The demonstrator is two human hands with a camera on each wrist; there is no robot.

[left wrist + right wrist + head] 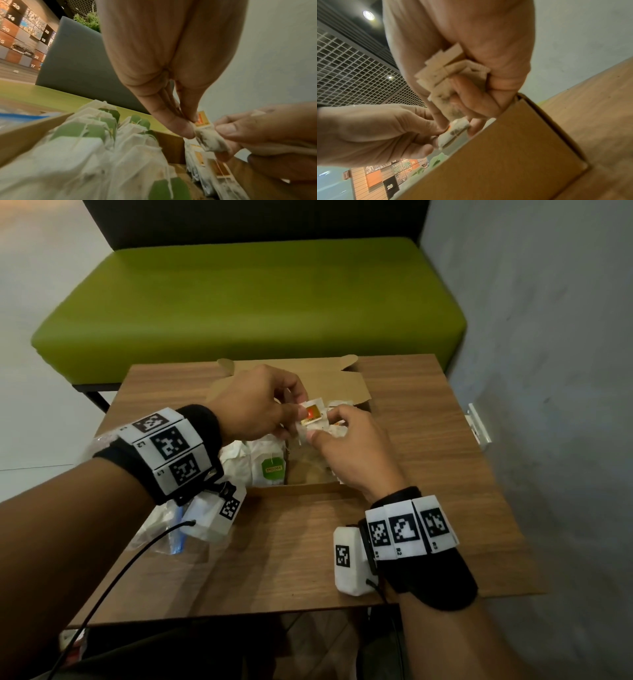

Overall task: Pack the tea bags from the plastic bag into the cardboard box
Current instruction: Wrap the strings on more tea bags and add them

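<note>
Both wrists, strapped with black bands, sit closest, and beyond them the left hand and right hand meet over the open cardboard box on the counter. Left fingers pinch the top of an orange-tagged tea bag; the right hand's fingers curl round a small bundle of tea bags and touch the same bag. Green-tagged bags already stand packed at the box's left side. The plastic bag lies crumpled beside the box, under the left wrist. These bags look light, soft and easily torn, with strings likely to tangle; holding each by its paper body near the top seems safest.
</note>
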